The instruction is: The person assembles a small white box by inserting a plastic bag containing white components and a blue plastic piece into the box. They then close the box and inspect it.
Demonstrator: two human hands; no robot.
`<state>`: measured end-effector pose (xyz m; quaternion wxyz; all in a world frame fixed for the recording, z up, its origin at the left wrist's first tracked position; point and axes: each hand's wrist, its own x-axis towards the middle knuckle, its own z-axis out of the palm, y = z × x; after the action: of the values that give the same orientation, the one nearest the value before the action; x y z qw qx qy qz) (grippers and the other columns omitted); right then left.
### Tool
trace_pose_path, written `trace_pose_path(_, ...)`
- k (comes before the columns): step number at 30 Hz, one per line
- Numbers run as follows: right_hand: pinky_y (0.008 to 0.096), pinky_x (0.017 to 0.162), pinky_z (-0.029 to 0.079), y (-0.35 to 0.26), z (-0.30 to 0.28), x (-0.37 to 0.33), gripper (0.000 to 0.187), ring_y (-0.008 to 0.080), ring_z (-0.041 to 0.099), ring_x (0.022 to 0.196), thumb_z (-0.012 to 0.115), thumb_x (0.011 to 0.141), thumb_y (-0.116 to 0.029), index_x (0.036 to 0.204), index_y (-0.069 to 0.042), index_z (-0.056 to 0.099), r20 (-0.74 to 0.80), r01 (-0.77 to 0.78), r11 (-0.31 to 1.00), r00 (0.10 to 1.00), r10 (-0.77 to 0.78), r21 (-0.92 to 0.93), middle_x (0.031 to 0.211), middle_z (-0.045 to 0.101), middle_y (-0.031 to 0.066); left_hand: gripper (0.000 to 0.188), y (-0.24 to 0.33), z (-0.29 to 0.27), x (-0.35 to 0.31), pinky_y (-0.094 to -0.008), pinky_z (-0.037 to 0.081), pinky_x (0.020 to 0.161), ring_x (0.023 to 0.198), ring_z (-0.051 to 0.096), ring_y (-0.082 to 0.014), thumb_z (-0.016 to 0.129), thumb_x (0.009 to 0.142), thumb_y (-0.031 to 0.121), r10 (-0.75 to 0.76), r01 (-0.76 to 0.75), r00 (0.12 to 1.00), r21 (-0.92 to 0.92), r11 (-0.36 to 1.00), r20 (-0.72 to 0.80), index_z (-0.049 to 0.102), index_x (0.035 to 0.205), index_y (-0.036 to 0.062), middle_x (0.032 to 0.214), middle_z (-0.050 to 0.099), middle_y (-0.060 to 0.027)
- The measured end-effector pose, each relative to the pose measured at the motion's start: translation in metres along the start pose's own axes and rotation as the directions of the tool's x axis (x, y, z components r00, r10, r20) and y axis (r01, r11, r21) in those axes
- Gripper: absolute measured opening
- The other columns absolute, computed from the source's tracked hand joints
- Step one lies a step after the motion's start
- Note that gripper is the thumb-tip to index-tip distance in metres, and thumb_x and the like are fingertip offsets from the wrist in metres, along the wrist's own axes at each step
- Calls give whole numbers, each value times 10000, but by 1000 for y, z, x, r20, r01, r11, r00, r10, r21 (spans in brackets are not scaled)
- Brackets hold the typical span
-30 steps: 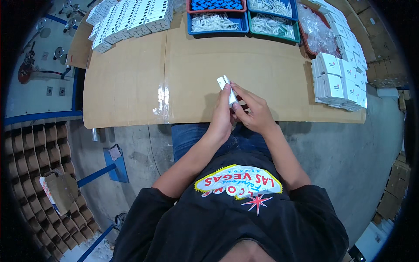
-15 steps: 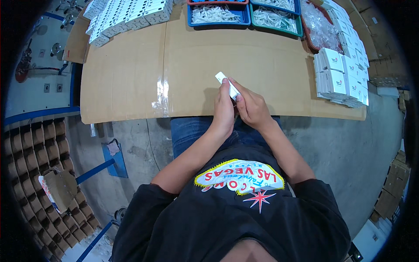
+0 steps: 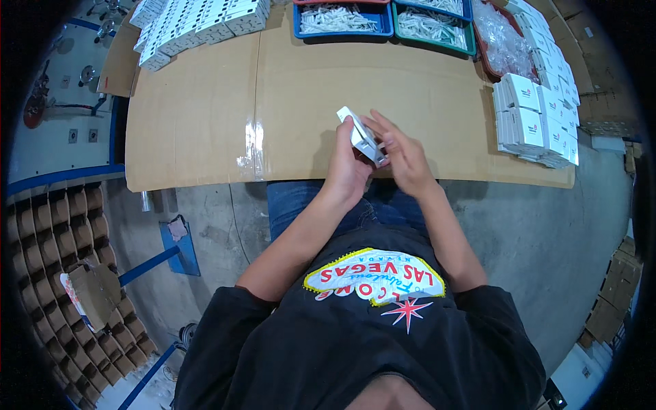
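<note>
head view: looking down on a small white case (image 3: 363, 142), held above the near part of the cardboard-covered table (image 3: 191, 130), in front of the body. runs lengthwise on a slant, from far left to near right, poking out past the left thumb (image 3: 347, 123) at the far end and reaching down between both palms at the near end. gripped by the left hand (image 3: 347, 167), with thumb laid along the left edge and other fingers mostly hidden. lies ahead and to the right of the left palm; lies to the left of the right hand (image 3: 408, 160), just beside the fingertips. nearer to the left hand, by plain contact. on the right, fingers raised and somewhat parted, thumb bent toward the case; cannot tell from this angle whether touching it or pinching some small part near its lower end. looks narrow, oblong and boxy, with fairly straight edges and a smooth, pale upper face. shows a thin greyish detail along the side facing right, and an uneven, shaded shape near the lower end, too small to make out.
</note>
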<state>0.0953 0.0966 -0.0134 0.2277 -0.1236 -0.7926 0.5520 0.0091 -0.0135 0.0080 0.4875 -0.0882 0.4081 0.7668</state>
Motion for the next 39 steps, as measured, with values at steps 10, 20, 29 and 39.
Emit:
trace_pose_path(10, 240, 692, 554, 11, -9, -1, 260, 78, 649, 763, 505, 1062, -185, 990, 25, 642, -47, -235, 927, 965, 259, 293, 1134, 729, 136, 674, 13, -7, 0, -448, 577, 926, 1016, 681, -312, 431, 977, 633, -187, 195, 980, -131, 972, 68, 526, 1173, -4, 1072, 616, -162)
trace_pose_path(20, 242, 702, 542, 20, -4, -3, 248, 84, 650, 818, 498, 1055, -154, 983, 30, 647, 42, -312, 888, 948, 317, 338, 1063, 735, 95, 716, 12, -10, 1, -481, 553, 1003, 1117, 644, -303, 396, 1004, 601, -210, 215, 977, -200, 956, 46, 540, 1197, -73, 1200, 610, -198)
trace_pose_path(29, 242, 700, 543, 23, -4, -3, 245, 71, 637, 793, 497, 1051, -140, 984, 34, 655, 46, -302, 892, 951, 305, 336, 1048, 741, 87, 692, 12, -10, 1, -494, 552, 1006, 1124, 638, -300, 408, 1009, 588, -209, 212, 977, -207, 955, 35, 519, 1184, -72, 1199, 595, -200)
trace_pose_path(39, 236, 709, 535, 22, -5, -2, 240, 67, 627, 783, 493, 1048, -125, 969, 34, 653, 48, -290, 906, 956, 289, 309, 1044, 740, 86, 675, 10, -14, 3, -489, 553, 1002, 1125, 637, -298, 406, 1013, 576, -215, 215, 976, -214, 953, 25, 527, 1185, -65, 1203, 597, -194)
